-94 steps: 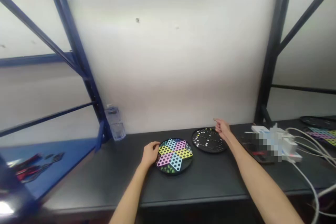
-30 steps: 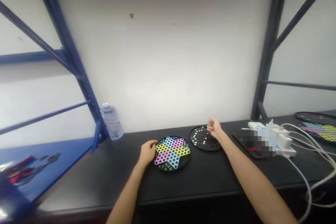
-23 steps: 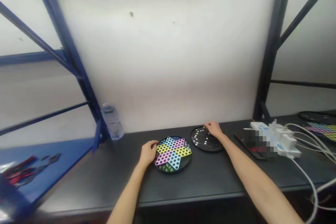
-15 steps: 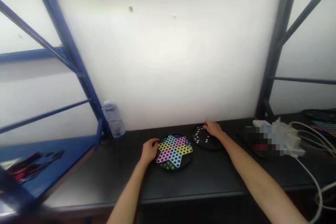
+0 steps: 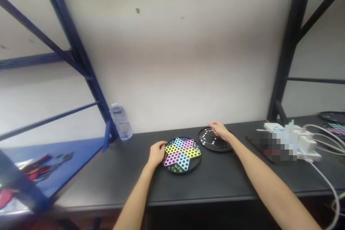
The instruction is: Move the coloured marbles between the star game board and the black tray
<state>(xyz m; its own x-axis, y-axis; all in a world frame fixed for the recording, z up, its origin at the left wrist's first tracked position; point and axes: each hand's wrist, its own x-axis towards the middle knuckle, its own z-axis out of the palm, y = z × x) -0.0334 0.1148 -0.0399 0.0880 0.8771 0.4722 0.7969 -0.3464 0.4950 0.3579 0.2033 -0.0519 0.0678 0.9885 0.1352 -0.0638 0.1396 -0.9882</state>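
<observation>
A round Chinese checkers board (image 5: 178, 159) lies flat on the black table, its star made of pink, yellow and pale blue points with dark holes. My left hand (image 5: 157, 153) is at the left rim of this board, fingers curled in against the edge. Behind and to the right lies a shallow round black tray (image 5: 215, 147) with small white dots and one yellow dot. Over the tray's far rim is my right hand (image 5: 219, 130), its fingers bent and pressed together. Whatever those fingertips hold, if anything, is too small to make out.
A clear plastic bottle (image 5: 121, 122) stands by the blue frame post at the back left. At right are a white power strip (image 5: 309, 152) with cables and a partly blurred dark item (image 5: 269, 147). Red-handled tools (image 5: 35, 172) lie on the blue shelf at left.
The whole view has shifted slightly, so things sit a little further right. My left hand stays at the board's rim; my right hand stays over the tray's far rim with its fingers slightly shifted.
</observation>
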